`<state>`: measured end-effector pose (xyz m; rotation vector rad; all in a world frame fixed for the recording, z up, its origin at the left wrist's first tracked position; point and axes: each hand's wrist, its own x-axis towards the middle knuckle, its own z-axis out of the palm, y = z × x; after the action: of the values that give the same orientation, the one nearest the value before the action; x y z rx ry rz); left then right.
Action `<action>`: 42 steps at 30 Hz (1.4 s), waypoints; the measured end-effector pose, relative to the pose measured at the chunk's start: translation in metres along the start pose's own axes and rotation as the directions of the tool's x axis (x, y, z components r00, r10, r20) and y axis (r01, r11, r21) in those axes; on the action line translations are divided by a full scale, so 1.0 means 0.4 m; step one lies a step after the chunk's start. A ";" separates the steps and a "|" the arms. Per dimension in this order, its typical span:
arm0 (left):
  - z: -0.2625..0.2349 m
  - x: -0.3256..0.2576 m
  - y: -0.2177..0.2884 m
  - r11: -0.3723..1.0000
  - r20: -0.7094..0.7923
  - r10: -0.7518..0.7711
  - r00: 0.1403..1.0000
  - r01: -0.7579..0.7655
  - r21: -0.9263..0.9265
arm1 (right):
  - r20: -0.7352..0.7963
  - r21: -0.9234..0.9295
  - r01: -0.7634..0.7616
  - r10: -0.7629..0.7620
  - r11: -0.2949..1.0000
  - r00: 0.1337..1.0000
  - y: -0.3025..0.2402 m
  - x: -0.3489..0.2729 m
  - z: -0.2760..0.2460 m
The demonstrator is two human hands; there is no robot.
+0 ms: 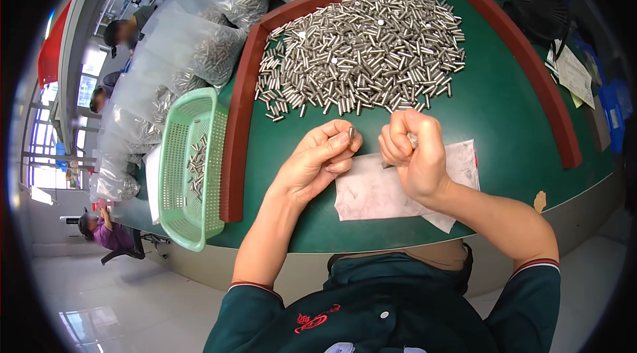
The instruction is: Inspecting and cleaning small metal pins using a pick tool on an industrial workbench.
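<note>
My left hand (312, 162) is closed, with thumb and forefinger pinching a small metal pin (351, 133) that stands upright at the fingertips. Beside it, my right hand (418, 154) is curled into a fist. Something small and pale shows between its fingers, but I cannot make out what it is. Both hands are over a stained, whitish cloth (368, 188) spread near the table's front edge. Just beyond them lies a wide heap of shiny metal pins (365, 48), each short and cylindrical.
A dark red raised frame (240, 107) borders the green tabletop (511, 127) on three sides. To the left stands a green plastic basket (214, 174) with some pins inside. Clear bags of pins (222, 54) line the far left. A black fan (539, 4) is at the far right.
</note>
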<state>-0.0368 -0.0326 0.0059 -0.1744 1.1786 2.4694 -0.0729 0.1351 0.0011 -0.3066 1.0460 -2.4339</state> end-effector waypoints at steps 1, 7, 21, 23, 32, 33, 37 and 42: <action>-0.002 0.000 0.005 1.000 -0.026 -0.018 0.999 0.017 -0.014 | 0.017 -0.015 0.001 -0.001 1.000 1.000 -0.001 0.001 0.002; -0.006 0.002 0.014 0.997 -0.082 -0.070 0.994 0.067 -0.039 | 0.026 -0.011 -0.011 0.012 1.000 1.000 -0.005 0.003 0.006; -0.119 -0.190 0.240 -0.034 0.062 0.996 -0.057 0.409 0.912 | 0.063 -0.072 0.015 -0.011 0.997 0.998 -0.004 -0.001 0.012; -0.161 -0.235 0.248 0.001 0.022 0.999 -0.032 0.579 0.815 | 0.058 -0.074 0.012 -0.008 0.997 0.998 -0.006 -0.002 0.017; -0.074 -0.021 0.114 -0.072 0.054 0.910 0.410 0.027 0.997 | 0.043 -0.082 0.008 -0.004 0.997 0.999 -0.007 0.003 -0.001; -0.044 -0.001 0.088 -0.071 0.053 0.855 0.517 0.015 0.997 | 0.050 -0.082 0.003 0.001 0.997 0.999 -0.007 0.003 0.001; -0.030 0.052 0.023 -0.024 0.011 0.745 0.667 0.010 1.000 | 0.046 -0.062 0.016 -0.013 0.998 0.999 -0.010 0.003 0.007; -0.048 0.069 0.011 -0.170 0.091 0.737 0.670 0.054 0.984 | 0.048 -0.057 0.009 -0.006 0.998 0.999 -0.005 0.003 0.010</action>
<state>-0.0648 -0.0416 -0.0107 -0.0701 3.4561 0.9393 -0.0732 0.1333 0.0053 -0.3869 1.0966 -2.3941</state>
